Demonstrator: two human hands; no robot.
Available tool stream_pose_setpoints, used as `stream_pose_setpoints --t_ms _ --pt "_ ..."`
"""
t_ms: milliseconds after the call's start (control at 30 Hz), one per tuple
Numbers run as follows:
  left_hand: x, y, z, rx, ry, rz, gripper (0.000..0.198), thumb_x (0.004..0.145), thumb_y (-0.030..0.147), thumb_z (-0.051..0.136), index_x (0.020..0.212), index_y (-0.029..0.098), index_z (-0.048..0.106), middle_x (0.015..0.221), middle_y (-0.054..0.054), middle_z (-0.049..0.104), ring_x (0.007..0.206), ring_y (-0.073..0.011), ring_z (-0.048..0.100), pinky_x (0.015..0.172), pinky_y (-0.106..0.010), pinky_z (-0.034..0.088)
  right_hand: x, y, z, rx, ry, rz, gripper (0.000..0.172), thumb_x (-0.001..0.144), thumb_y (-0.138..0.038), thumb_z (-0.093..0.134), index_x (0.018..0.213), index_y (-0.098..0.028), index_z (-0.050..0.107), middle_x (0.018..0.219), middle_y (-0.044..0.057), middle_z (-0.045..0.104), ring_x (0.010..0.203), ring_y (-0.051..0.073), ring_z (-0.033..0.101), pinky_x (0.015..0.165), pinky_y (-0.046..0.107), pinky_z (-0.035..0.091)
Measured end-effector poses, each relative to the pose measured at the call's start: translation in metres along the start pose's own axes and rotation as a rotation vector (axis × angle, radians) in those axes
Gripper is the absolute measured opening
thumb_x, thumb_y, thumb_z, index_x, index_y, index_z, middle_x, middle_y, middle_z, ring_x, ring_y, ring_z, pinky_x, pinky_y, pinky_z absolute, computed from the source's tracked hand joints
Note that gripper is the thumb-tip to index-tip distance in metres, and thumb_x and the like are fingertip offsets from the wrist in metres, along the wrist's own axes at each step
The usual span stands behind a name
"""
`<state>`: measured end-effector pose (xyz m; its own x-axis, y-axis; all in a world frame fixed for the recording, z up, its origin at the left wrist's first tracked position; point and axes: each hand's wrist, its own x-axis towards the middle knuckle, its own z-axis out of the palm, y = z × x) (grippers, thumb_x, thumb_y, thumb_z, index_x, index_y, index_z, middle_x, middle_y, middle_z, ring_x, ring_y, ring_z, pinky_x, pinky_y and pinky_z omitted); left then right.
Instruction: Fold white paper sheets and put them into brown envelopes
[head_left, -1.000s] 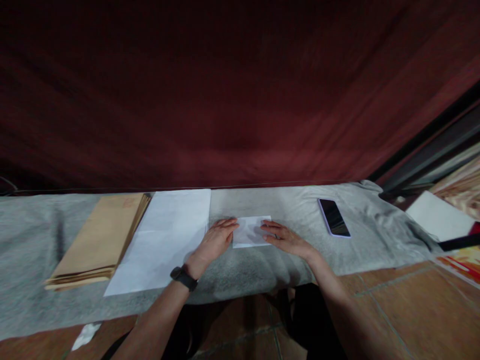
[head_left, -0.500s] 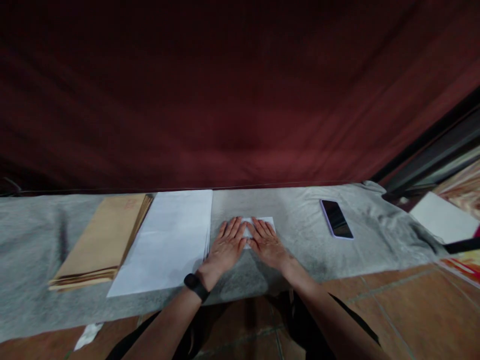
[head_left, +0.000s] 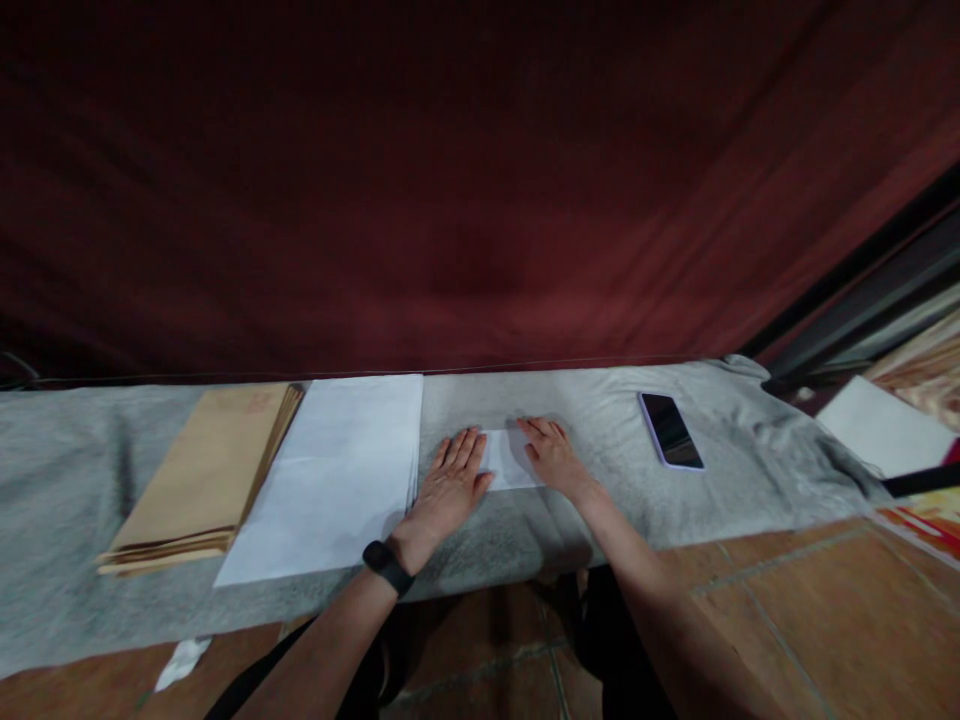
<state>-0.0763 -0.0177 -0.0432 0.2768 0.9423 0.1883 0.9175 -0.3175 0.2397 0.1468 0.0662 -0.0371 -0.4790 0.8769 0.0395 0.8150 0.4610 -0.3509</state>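
A small folded white paper (head_left: 508, 462) lies on the grey cloth (head_left: 600, 420) in front of me. My left hand (head_left: 450, 485), with a black watch on the wrist, lies flat with fingers stretched out over the paper's left edge. My right hand (head_left: 553, 455) rests on the paper's right end, fingers extended and pressing down. Neither hand holds anything. Part of the paper is hidden under both palms.
A stack of white sheets (head_left: 337, 470) lies just left of my left hand, and a pile of brown envelopes (head_left: 202, 475) beyond it. A dark phone (head_left: 670, 430) lies to the right. A red curtain hangs behind. Tiled floor shows below the cloth's front edge.
My hands came together over the middle of the folded paper, then spread apart again; the right hand has slid to the paper's right end.
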Motion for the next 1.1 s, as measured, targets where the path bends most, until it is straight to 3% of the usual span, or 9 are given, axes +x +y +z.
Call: stream_pose_setpoints --t_ms 267,467,567,733,867,967,1033,1100 --pt "0.004 -0.01 0.007 -0.037 0.022 -0.01 0.073 0.098 0.041 0.053 0.159 0.014 0.024 0.164 -0.021 0.03 0.153 -0.032 0.029 0.121 -0.051 0.032 0.005 0.0 -0.007 0.009 0.0 0.05 0.044 0.087 -0.014 0.054 0.129 -0.024 0.065 0.132 0.008 0.061 0.12 0.024 0.053 0.106 0.039 0.04" --pt "0.011 -0.017 0.015 -0.172 0.03 -0.059 0.089 0.091 0.036 0.065 0.161 0.018 0.014 0.164 -0.023 0.03 0.152 -0.0328 0.03 0.12 -0.052 0.033 0.001 0.0 -0.013 0.013 -0.018 0.046 0.057 0.088 -0.026 0.063 0.145 -0.025 0.052 0.142 0.011 0.055 0.127 0.029 0.049 0.11 0.046 0.035" --pt "0.014 -0.02 0.014 -0.246 0.013 -0.083 0.096 0.084 0.031 0.072 0.16 0.019 0.015 0.162 -0.022 0.034 0.15 -0.0344 0.033 0.119 -0.053 0.034 0.002 0.001 -0.015 0.022 -0.045 0.059 0.057 0.087 -0.026 0.065 0.142 -0.025 0.055 0.137 0.011 0.057 0.126 0.029 0.051 0.109 0.046 0.037" --pt "0.018 -0.018 0.003 -0.36 0.013 -0.107 0.101 0.077 0.022 0.076 0.16 0.019 0.019 0.16 -0.021 0.038 0.148 -0.0356 0.038 0.117 -0.054 0.037 0.004 0.0 -0.022 0.14 0.018 0.025 0.026 0.087 -0.014 0.059 0.107 -0.024 0.072 0.11 0.007 0.066 0.109 0.024 0.061 0.101 0.038 0.046" --pt "0.022 -0.007 -0.019 -0.426 0.184 -0.11 0.081 0.087 0.019 0.064 0.158 0.024 0.025 0.157 -0.012 0.046 0.142 -0.028 0.047 0.117 -0.047 0.041 0.0 -0.008 -0.04 0.372 0.259 -0.061 0.021 0.095 -0.019 0.049 0.101 -0.024 0.068 0.102 0.006 0.067 0.1 0.022 0.065 0.094 0.034 0.05" --pt "0.021 0.0 -0.039 -0.351 0.348 -0.068 0.045 0.098 0.023 0.051 0.143 0.027 0.051 0.143 -0.007 0.06 0.133 -0.0239 0.055 0.114 -0.044 0.044 -0.008 -0.017 -0.051 0.439 0.458 -0.111 0.019 0.097 -0.024 0.048 0.101 -0.025 0.066 0.106 0.007 0.068 0.107 0.024 0.063 0.098 0.038 0.049" --pt "0.018 0.001 -0.049 -0.259 0.379 -0.003 0.032 0.101 0.023 0.047 0.129 0.026 0.062 0.136 -0.006 0.065 0.128 -0.0238 0.057 0.113 -0.045 0.044 -0.015 -0.021 -0.052 0.431 0.488 -0.152 0.017 0.095 -0.021 0.049 0.1 -0.025 0.065 0.109 0.008 0.068 0.111 0.024 0.062 0.101 0.039 0.048" --pt "0.013 0.001 -0.052 -0.168 0.325 0.061 0.029 0.1 0.019 0.047 0.121 0.024 0.066 0.135 -0.007 0.065 0.125 -0.025 0.059 0.111 -0.046 0.044 -0.022 -0.022 -0.049 0.401 0.42 -0.195 0.02 0.092 -0.016 0.049 0.099 -0.026 0.065 0.111 0.007 0.069 0.114 0.024 0.062 0.103 0.04 0.047"
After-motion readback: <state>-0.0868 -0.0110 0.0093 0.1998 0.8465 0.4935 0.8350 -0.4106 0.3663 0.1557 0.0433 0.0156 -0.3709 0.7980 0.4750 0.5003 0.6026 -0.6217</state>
